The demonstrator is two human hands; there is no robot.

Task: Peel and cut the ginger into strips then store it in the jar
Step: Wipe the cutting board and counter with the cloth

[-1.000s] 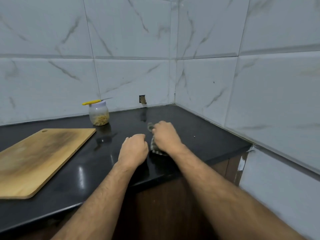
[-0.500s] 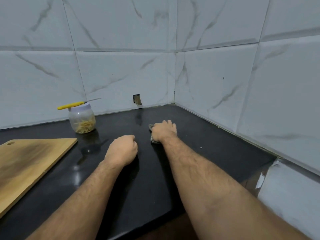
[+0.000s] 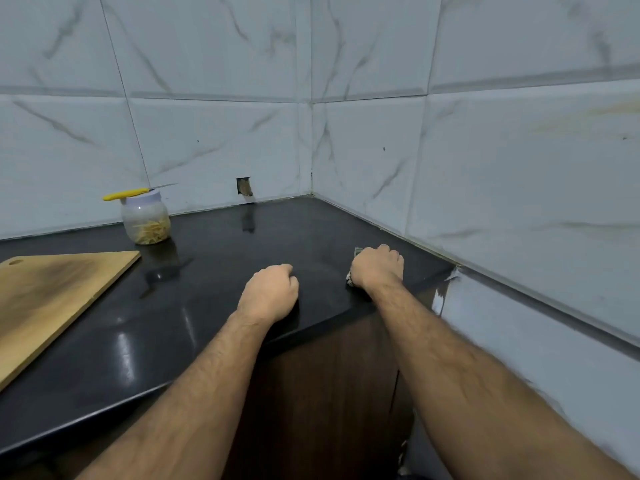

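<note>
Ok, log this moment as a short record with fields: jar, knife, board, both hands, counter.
jar: clear plastic jar with a white lid, lid on, pale ginger strips at the bottom, standing by the back wall
knife: yellow-handled knife lying flat across the jar lid
board: bare wooden cutting board, left of the hands
left hand: left hand fisted, holding nothing, resting on the counter
right hand: right hand grips a grey crumpled cloth against the counter
counter: glossy black stone counter

head cam | looks forward-down | close over counter [image 3: 214,306] corner
</note>
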